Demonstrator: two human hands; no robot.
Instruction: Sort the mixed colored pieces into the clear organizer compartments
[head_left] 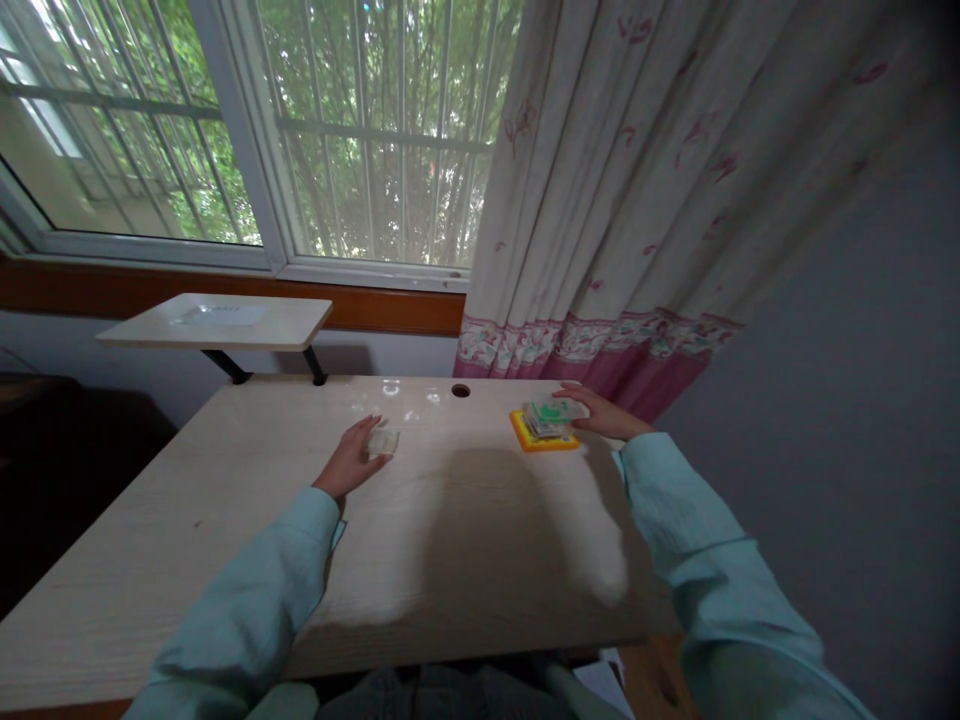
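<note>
While the left hand (349,460) holds an unstacked clear piece (385,442), the right hand (598,412) grips a green-marked piece (553,410) over stacked pieces (546,431).

The wide wooden desk (225,540) is pale cream with faint grain. At its right far side, the flat square tray (519,430) is yellow with an orange rim, and the clear stacked pieces (553,412) on it show green at the top. The small see-through piece (385,442) farther left looks whitish. Both long cloth sleeves (690,530) are plain pale teal. Beyond, the draped cloth curtain (600,190) is cream with scattered pinkish-red floral motifs, a patterned band and a magenta hem.
</note>
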